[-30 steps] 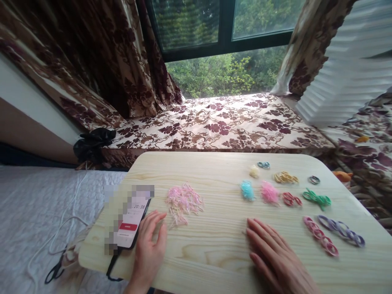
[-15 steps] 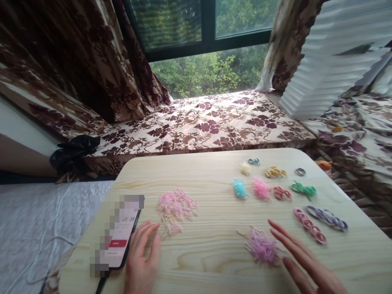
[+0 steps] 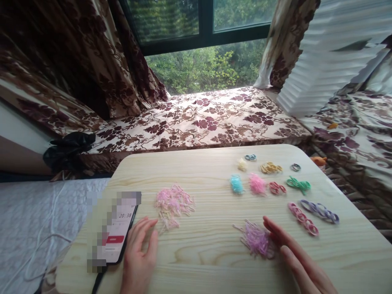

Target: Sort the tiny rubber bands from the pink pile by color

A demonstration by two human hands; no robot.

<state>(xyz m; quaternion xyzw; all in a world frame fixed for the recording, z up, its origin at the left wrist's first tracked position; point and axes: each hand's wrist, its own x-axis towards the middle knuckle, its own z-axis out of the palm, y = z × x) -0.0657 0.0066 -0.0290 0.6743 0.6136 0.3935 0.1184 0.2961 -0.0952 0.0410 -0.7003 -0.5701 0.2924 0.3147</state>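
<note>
My left hand (image 3: 141,247) rests on the wooden table with thumb and fingers apart and nothing in it, between the phone (image 3: 118,232) and a loose pile of pale pink elastic bands (image 3: 174,201). On the other side, my right hand (image 3: 294,253) is held on edge, fingers together and thumb apart, beside a pile of purple elastic bands (image 3: 256,240). Its fingertips are at the pile's right edge; whether they touch it I cannot tell. No band shows in that hand.
Toward the back right lie small piles of blue bands (image 3: 236,184), pink bands (image 3: 257,184) and cream bands (image 3: 241,164). Hair ties stand grouped by colour: yellow (image 3: 270,167), red (image 3: 277,188), green (image 3: 298,184), rose (image 3: 303,219), lilac (image 3: 319,211). A cable (image 3: 97,281) runs from the phone.
My right hand's fingers have drawn closer together and nearer the purple pile. The left hand stays in nearly the same place. The whole view has shifted slightly.
</note>
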